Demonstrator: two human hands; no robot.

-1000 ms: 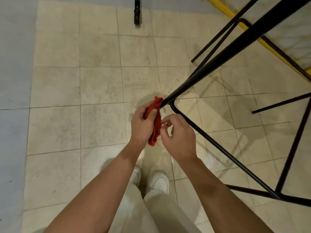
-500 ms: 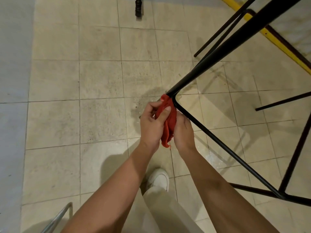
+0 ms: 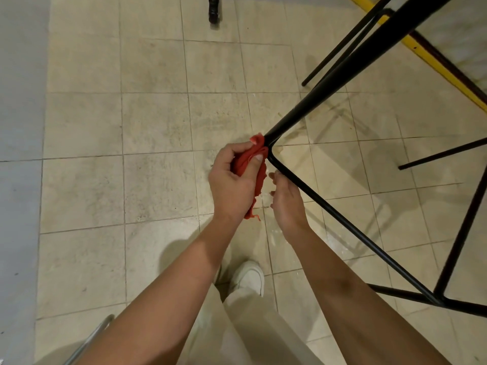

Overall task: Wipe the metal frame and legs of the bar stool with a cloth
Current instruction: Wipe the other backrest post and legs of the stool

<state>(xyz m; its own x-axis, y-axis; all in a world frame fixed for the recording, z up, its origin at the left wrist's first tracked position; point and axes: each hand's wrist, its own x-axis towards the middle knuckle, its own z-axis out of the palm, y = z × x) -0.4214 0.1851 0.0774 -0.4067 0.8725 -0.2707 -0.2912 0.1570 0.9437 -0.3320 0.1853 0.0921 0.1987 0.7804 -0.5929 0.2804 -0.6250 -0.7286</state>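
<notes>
The right hand (image 3: 287, 204) has come off the bundle since half a second ago, dropping back and to the side. There's now a clear gap of floor between it and the red cloth (image 3: 250, 164). The left hand (image 3: 232, 185) has the cloth all to itself: fingers wrapped round the bunched fabric, thumb clamped across the top, a ragged tail hanging below the palm. The cloth is pressed right at the corner of the black bar stool frame, where the thick leg (image 3: 342, 72) slants down from the upper right and meets the thin bar (image 3: 342, 219) running off to the lower right. The right hand sits just beside that thin bar, fingers loosely curled, nothing in its grasp — whether the fingertips actually touch the metal, I can't tell. The view has also crept in a little. Below, a white shoe (image 3: 249, 277) and pale trousers (image 3: 250, 325) stand on the beige tiled floor (image 3: 158, 127). A yellow strip (image 3: 434, 61) crosses the top right corner, and a chrome tube (image 3: 89, 338) pokes in at the bottom left.
</notes>
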